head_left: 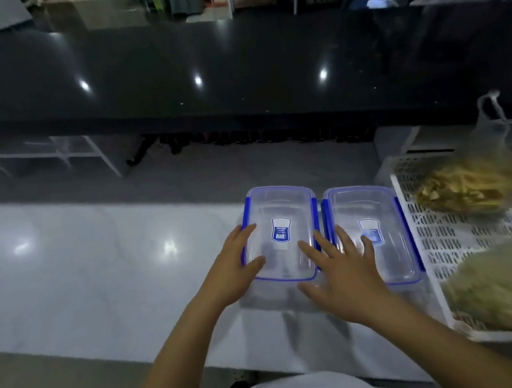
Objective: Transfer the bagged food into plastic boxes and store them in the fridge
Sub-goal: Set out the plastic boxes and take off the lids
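Resting your left hand [240,269] on the near left corner of the left box [280,235], you have the fingers along its blue-trimmed left edge and the thumb lying on the clear lid, loosely bent rather than clamped. Your right hand [347,275] is spread flat with straight fingers, bridging both lids: the thumb side touches the left box, the other fingers lie on the right box [374,232]. Both boxes are clear plastic with blue rims and clips, lids on, standing side by side and almost touching on the pale glossy table [99,265]. Each lid carries a small blue label. Just beside the right box sits a white slotted tray [446,238]. On it lie two clear bags of food: one bag of yellowish pieces [463,189] at the far end, with its knotted top standing up, and one blurred pale bag [508,291] nearer you.
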The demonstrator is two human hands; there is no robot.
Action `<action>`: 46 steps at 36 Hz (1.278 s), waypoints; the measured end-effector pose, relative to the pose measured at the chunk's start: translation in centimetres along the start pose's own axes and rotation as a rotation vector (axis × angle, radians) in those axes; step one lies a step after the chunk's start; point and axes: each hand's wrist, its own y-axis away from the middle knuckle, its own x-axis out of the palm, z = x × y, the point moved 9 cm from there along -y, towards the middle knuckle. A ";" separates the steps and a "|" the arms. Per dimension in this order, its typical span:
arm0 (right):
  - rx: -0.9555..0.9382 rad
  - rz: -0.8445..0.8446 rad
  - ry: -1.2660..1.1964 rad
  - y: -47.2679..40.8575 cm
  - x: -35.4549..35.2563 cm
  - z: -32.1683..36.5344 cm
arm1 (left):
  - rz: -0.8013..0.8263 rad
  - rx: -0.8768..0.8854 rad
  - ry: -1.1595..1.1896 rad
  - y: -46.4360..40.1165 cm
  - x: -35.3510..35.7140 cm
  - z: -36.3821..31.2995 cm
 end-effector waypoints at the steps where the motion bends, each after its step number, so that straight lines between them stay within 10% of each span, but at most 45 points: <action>1: 0.012 0.000 -0.008 0.0 0.1 0.5 | 0.009 0.016 0.027 -0.2 -0.4 0.5; 18: 0.129 -0.054 -0.417 3.2 4.2 12.1 | 0.062 0.050 0.282 4.0 -6.5 10.1; 28: 0.592 -0.216 -1.484 3.4 3.4 9.4 | 0.097 -0.107 0.543 2.9 -10.1 12.7; 46: 0.616 -0.122 -1.723 2.3 5.3 9.5 | 0.303 -0.229 0.748 1.1 -8.3 13.4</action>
